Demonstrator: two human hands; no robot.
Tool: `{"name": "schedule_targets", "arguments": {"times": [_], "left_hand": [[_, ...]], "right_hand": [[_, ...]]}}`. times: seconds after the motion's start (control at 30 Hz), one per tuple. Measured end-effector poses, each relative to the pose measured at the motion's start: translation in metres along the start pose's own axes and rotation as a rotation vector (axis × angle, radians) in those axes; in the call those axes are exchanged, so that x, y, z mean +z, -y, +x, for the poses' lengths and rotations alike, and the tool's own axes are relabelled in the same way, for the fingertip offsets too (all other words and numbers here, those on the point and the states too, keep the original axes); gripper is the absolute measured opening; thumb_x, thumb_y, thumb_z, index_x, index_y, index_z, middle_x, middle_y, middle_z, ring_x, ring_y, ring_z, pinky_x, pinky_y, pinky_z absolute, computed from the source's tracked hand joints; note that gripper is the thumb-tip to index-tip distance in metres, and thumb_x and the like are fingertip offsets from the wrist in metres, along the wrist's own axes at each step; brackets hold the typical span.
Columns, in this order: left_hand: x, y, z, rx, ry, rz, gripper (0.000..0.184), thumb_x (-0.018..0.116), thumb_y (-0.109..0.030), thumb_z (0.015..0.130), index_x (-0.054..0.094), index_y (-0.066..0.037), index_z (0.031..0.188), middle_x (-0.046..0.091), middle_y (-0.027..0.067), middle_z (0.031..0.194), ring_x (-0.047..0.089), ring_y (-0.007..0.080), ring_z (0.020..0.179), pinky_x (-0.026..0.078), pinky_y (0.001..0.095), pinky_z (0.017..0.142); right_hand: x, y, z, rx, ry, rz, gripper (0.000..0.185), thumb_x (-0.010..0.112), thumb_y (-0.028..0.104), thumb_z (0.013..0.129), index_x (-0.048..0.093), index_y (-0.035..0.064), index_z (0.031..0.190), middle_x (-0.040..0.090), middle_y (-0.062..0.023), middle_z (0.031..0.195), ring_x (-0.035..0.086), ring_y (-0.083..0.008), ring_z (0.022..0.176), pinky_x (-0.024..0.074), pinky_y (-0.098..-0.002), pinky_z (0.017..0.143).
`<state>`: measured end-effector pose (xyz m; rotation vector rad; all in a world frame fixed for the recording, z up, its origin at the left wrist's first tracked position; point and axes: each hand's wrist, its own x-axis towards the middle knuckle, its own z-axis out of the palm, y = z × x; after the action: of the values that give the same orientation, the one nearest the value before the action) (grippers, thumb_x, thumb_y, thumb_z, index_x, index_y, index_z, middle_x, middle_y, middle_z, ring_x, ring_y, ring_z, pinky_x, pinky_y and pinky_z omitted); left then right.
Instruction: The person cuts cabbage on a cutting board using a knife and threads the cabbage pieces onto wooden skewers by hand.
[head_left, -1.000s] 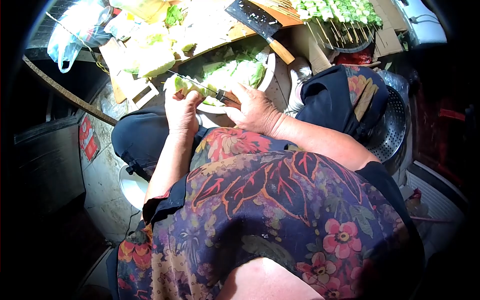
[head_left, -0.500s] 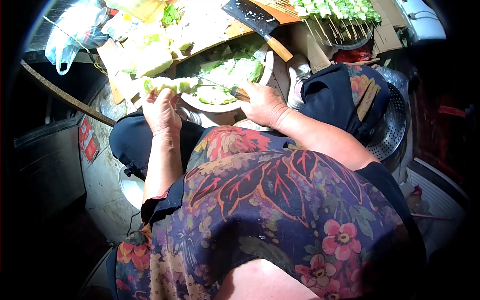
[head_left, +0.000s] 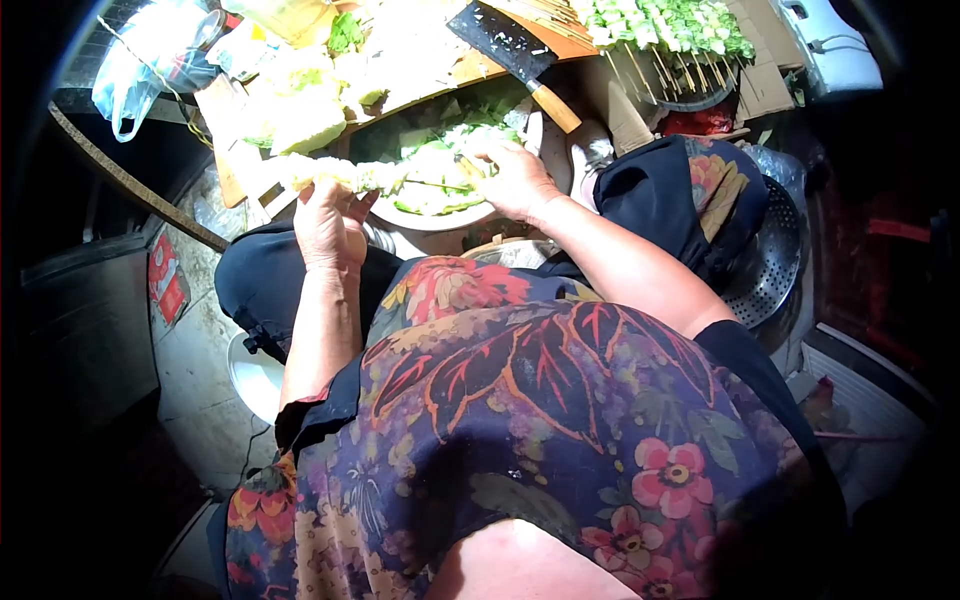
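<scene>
My left hand (head_left: pixel 325 215) is closed on a skewer of pale cabbage pieces (head_left: pixel 345 175), held over the near-left rim of a white bowl. A thin stick runs rightward from the pieces toward my right hand (head_left: pixel 515 180). That hand is over the bowl's right side, fingers closed, with a short brown, wooden-looking piece (head_left: pixel 467 167) showing at the fingertips. What it is cannot be made out. Cut green leaves (head_left: pixel 440 160) fill the white bowl (head_left: pixel 425 220) beneath both hands.
A cleaver (head_left: pixel 515 50) with a wooden handle lies on the cutting board (head_left: pixel 400 95), its handle over the edge. Cabbage (head_left: pixel 300 115) sits at the board's left. Finished skewers (head_left: pixel 670 40) are piled at upper right. A metal colander (head_left: pixel 770 260) stands beside my right knee.
My right hand has risen slightly and shifted right, its fingers now higher over the leaves. The left hand still holds the skewer, nearly in place.
</scene>
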<state>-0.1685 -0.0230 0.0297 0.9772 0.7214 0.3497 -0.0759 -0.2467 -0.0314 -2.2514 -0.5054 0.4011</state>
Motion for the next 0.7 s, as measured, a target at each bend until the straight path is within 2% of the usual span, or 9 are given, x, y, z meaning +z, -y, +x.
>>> {"name": "schedule_targets", "arguments": {"times": [0.07,0.13,0.2,0.4,0.43,0.47,0.53,0.6,0.7], "left_hand": [[-0.005,0.005,0.003,-0.025,0.024,-0.021,0.031,0.057,-0.008,0.087,0.048,-0.010,0.117,0.057,0.0082,0.108,0.060,0.0260,0.099,0.052,0.0489,0.080],[-0.005,0.010,0.003,-0.059,0.065,-0.007,0.032,0.061,-0.012,0.087,0.048,-0.011,0.117,0.056,0.0069,0.109,0.060,0.0246,0.099,0.051,0.0493,0.080],[-0.003,0.018,0.003,-0.056,0.065,0.000,0.033,0.060,-0.015,0.088,0.049,-0.013,0.119,0.056,0.0051,0.110,0.058,0.0240,0.101,0.051,0.0502,0.080],[0.005,0.013,0.002,-0.130,0.234,0.056,0.035,0.057,-0.016,0.089,0.048,-0.012,0.122,0.058,0.0038,0.112,0.060,0.0196,0.100,0.054,0.0440,0.078],[0.013,0.007,0.000,-0.105,0.293,0.059,0.035,0.057,-0.016,0.088,0.048,-0.010,0.122,0.059,0.0048,0.107,0.061,0.0184,0.094,0.055,0.0411,0.078],[0.021,-0.003,-0.003,-0.081,0.350,0.063,0.035,0.057,-0.015,0.088,0.049,-0.007,0.121,0.061,0.0057,0.102,0.062,0.0172,0.089,0.055,0.0381,0.077],[0.040,-0.025,-0.011,-0.103,0.465,0.078,0.047,0.054,-0.015,0.086,0.044,-0.003,0.131,0.059,0.0096,0.112,0.062,0.0189,0.096,0.054,0.0361,0.080],[0.053,-0.041,-0.014,-0.141,0.459,0.151,0.054,0.053,-0.015,0.085,0.041,-0.002,0.136,0.058,0.0118,0.118,0.062,0.0202,0.099,0.053,0.0348,0.081],[0.061,-0.065,-0.005,-0.120,0.453,0.283,0.052,0.050,-0.010,0.084,0.043,-0.001,0.135,0.056,0.0139,0.120,0.063,0.0214,0.095,0.053,0.0341,0.078]], "right_hand": [[-0.004,0.005,-0.001,-0.050,-0.006,0.052,0.029,0.059,0.019,0.079,0.066,0.0063,0.105,0.067,-0.0177,0.098,0.064,-0.0340,0.092,0.0499,-0.0386,0.085],[-0.007,0.012,-0.006,-0.179,0.159,0.233,0.026,0.058,0.020,0.080,0.070,0.0060,0.099,0.068,-0.0180,0.095,0.066,-0.0323,0.088,0.0514,-0.0371,0.081],[-0.010,0.026,-0.016,-0.230,0.198,0.287,0.029,0.057,0.020,0.080,0.070,0.0062,0.101,0.068,-0.0192,0.090,0.066,-0.0320,0.084,0.0523,-0.0367,0.078],[-0.042,0.050,-0.031,-0.217,0.301,0.086,0.024,0.060,0.022,0.080,0.069,0.0048,0.095,0.068,-0.0167,0.088,0.065,-0.0336,0.085,0.0522,-0.0381,0.076],[-0.043,0.050,-0.031,-0.268,0.190,0.131,0.019,0.060,0.018,0.076,0.070,0.0095,0.090,0.067,-0.0173,0.078,0.065,-0.0339,0.075,0.0519,-0.0384,0.072],[-0.045,0.049,-0.031,-0.286,0.113,0.192,0.018,0.060,0.018,0.076,0.070,0.0077,0.087,0.067,-0.0171,0.077,0.065,-0.0337,0.073,0.0515,-0.0391,0.070],[-0.080,0.060,-0.030,-0.318,0.055,0.186,0.017,0.060,0.018,0.076,0.070,0.0060,0.084,0.067,-0.0166,0.078,0.065,-0.0331,0.074,0.0514,-0.0392,0.070],[-0.120,0.057,-0.024,-0.349,-0.061,0.161,0.018,0.062,0.019,0.076,0.071,0.0070,0.086,0.068,-0.0150,0.083,0.066,-0.0306,0.077,0.0524,-0.0378,0.074],[-0.200,0.055,-0.022,-0.115,-0.170,0.158,0.019,0.065,0.018,0.080,0.071,0.0029,0.090,0.070,-0.0100,0.080,0.065,-0.0155,0.072,0.0510,-0.0286,0.069]]}}
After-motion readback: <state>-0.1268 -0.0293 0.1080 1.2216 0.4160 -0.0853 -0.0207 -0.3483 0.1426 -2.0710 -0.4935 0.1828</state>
